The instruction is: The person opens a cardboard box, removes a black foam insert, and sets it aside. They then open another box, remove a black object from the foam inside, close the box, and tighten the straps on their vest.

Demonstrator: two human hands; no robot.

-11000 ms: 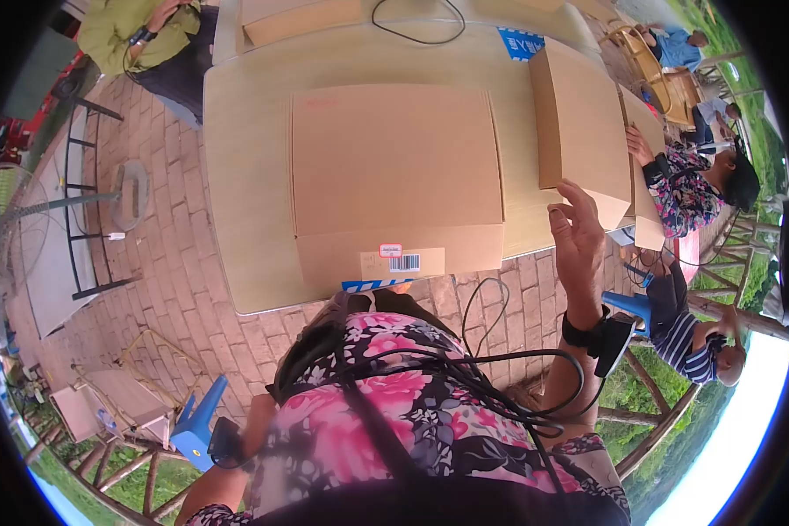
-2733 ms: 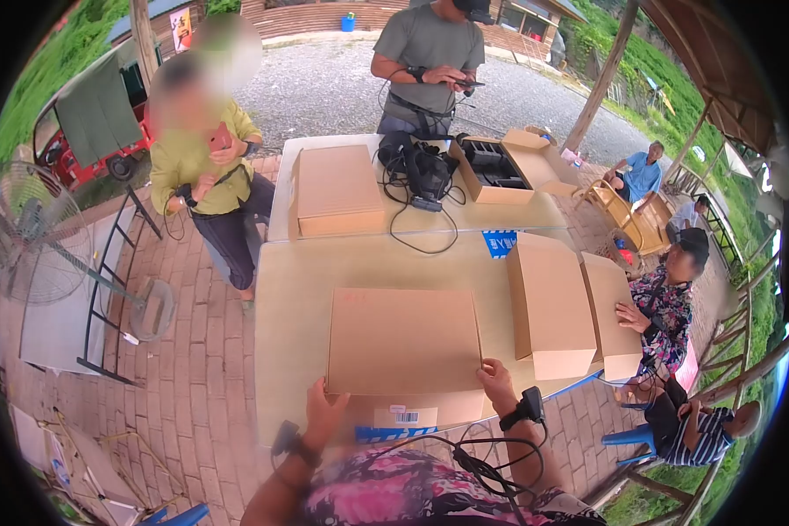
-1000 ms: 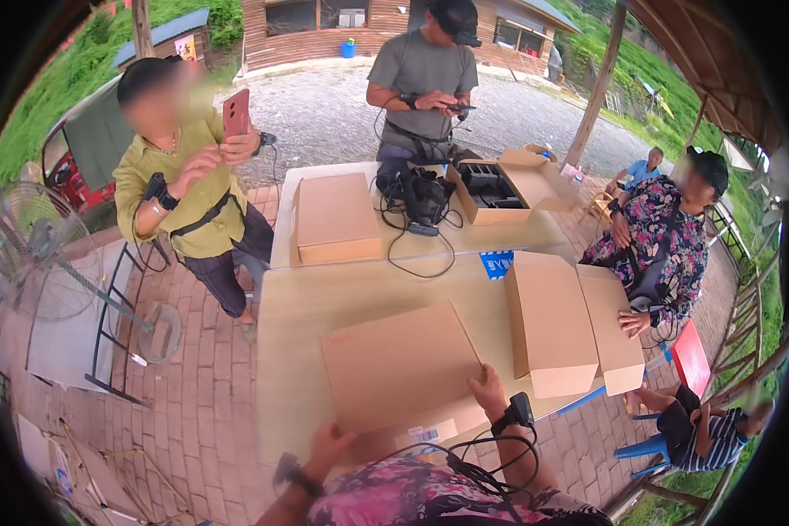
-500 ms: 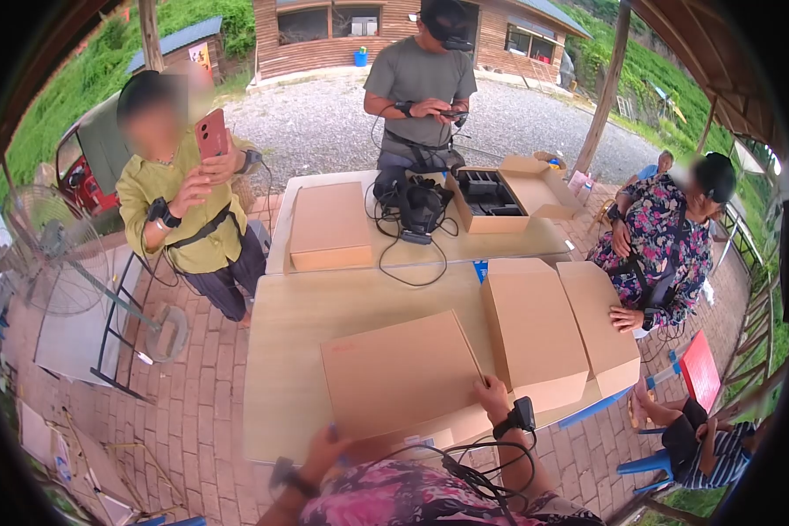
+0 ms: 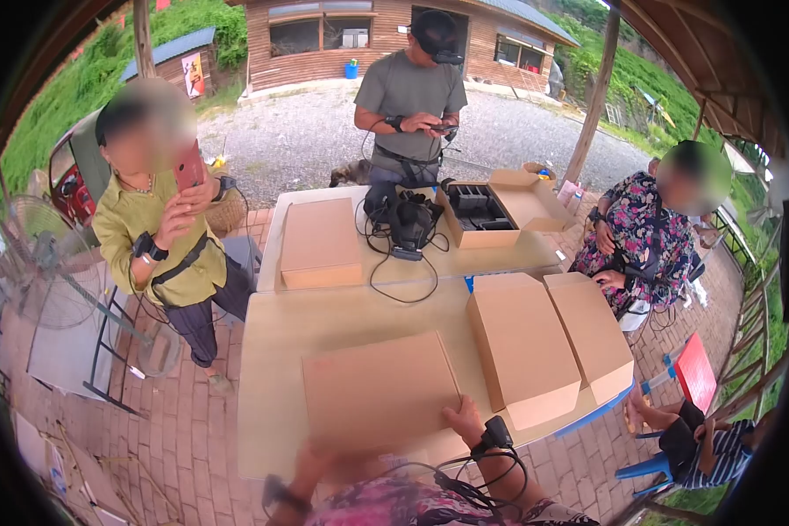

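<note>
A flat closed cardboard box [image 5: 379, 388] lies on the near wooden table [image 5: 280, 333], right in front of me. My right hand [image 5: 465, 419] grips its near right corner. My left hand [image 5: 324, 460] is blurred at the box's near left edge, holding it there. Two more closed cardboard boxes [image 5: 520, 346] [image 5: 592, 331] stand side by side on the table to the right of my box.
A second table behind carries another closed box [image 5: 319, 241], a black headset with cables [image 5: 405, 219] and an open box [image 5: 486, 195]. A person with a phone stands at left, one stands behind, one in a floral top at right. A fan [image 5: 35, 263] stands left.
The view has tilted up and back a little. The box under my hands has slid slightly left and nearer, and the person at right took a hand off the right-hand box.
</note>
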